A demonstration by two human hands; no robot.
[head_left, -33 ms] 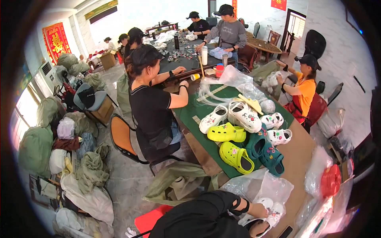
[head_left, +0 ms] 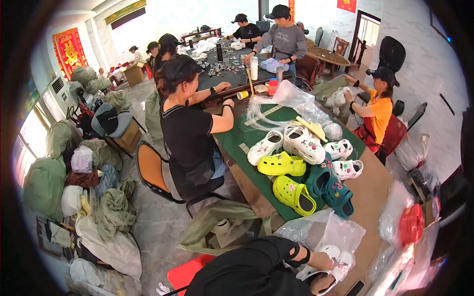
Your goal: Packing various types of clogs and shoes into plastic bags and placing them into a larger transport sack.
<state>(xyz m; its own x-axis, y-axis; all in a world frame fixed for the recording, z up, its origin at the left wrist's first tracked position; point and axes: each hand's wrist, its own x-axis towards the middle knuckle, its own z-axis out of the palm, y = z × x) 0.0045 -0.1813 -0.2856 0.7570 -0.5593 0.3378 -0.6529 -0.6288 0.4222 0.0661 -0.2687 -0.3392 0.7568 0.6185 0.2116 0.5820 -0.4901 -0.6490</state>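
Observation:
At the table's near edge, my left hand [head_left: 323, 261] is closed on the upper side of a pair of white clogs [head_left: 344, 262]. My right hand [head_left: 322, 283] sits just below it, gripping a white clog by its heel opening; some of its fingers are hidden. Clear plastic bags [head_left: 343, 232] lie right behind these clogs. Farther up, on a green mat [head_left: 242, 133], stand yellow-green clogs [head_left: 282, 165], dark teal clogs [head_left: 338, 197] and white clogs with charms [head_left: 303, 144]. A pale yellow clog-shaped piece [head_left: 312, 129] lies behind them.
A black phone [head_left: 355, 288] lies near my right hand. An open green woven sack [head_left: 212, 224] and a red stool [head_left: 185, 271] are at the left. Co-workers sit or stand around the tables. Filled sacks [head_left: 108, 241] pile up along the left; a red bundle [head_left: 411, 224] lies at right.

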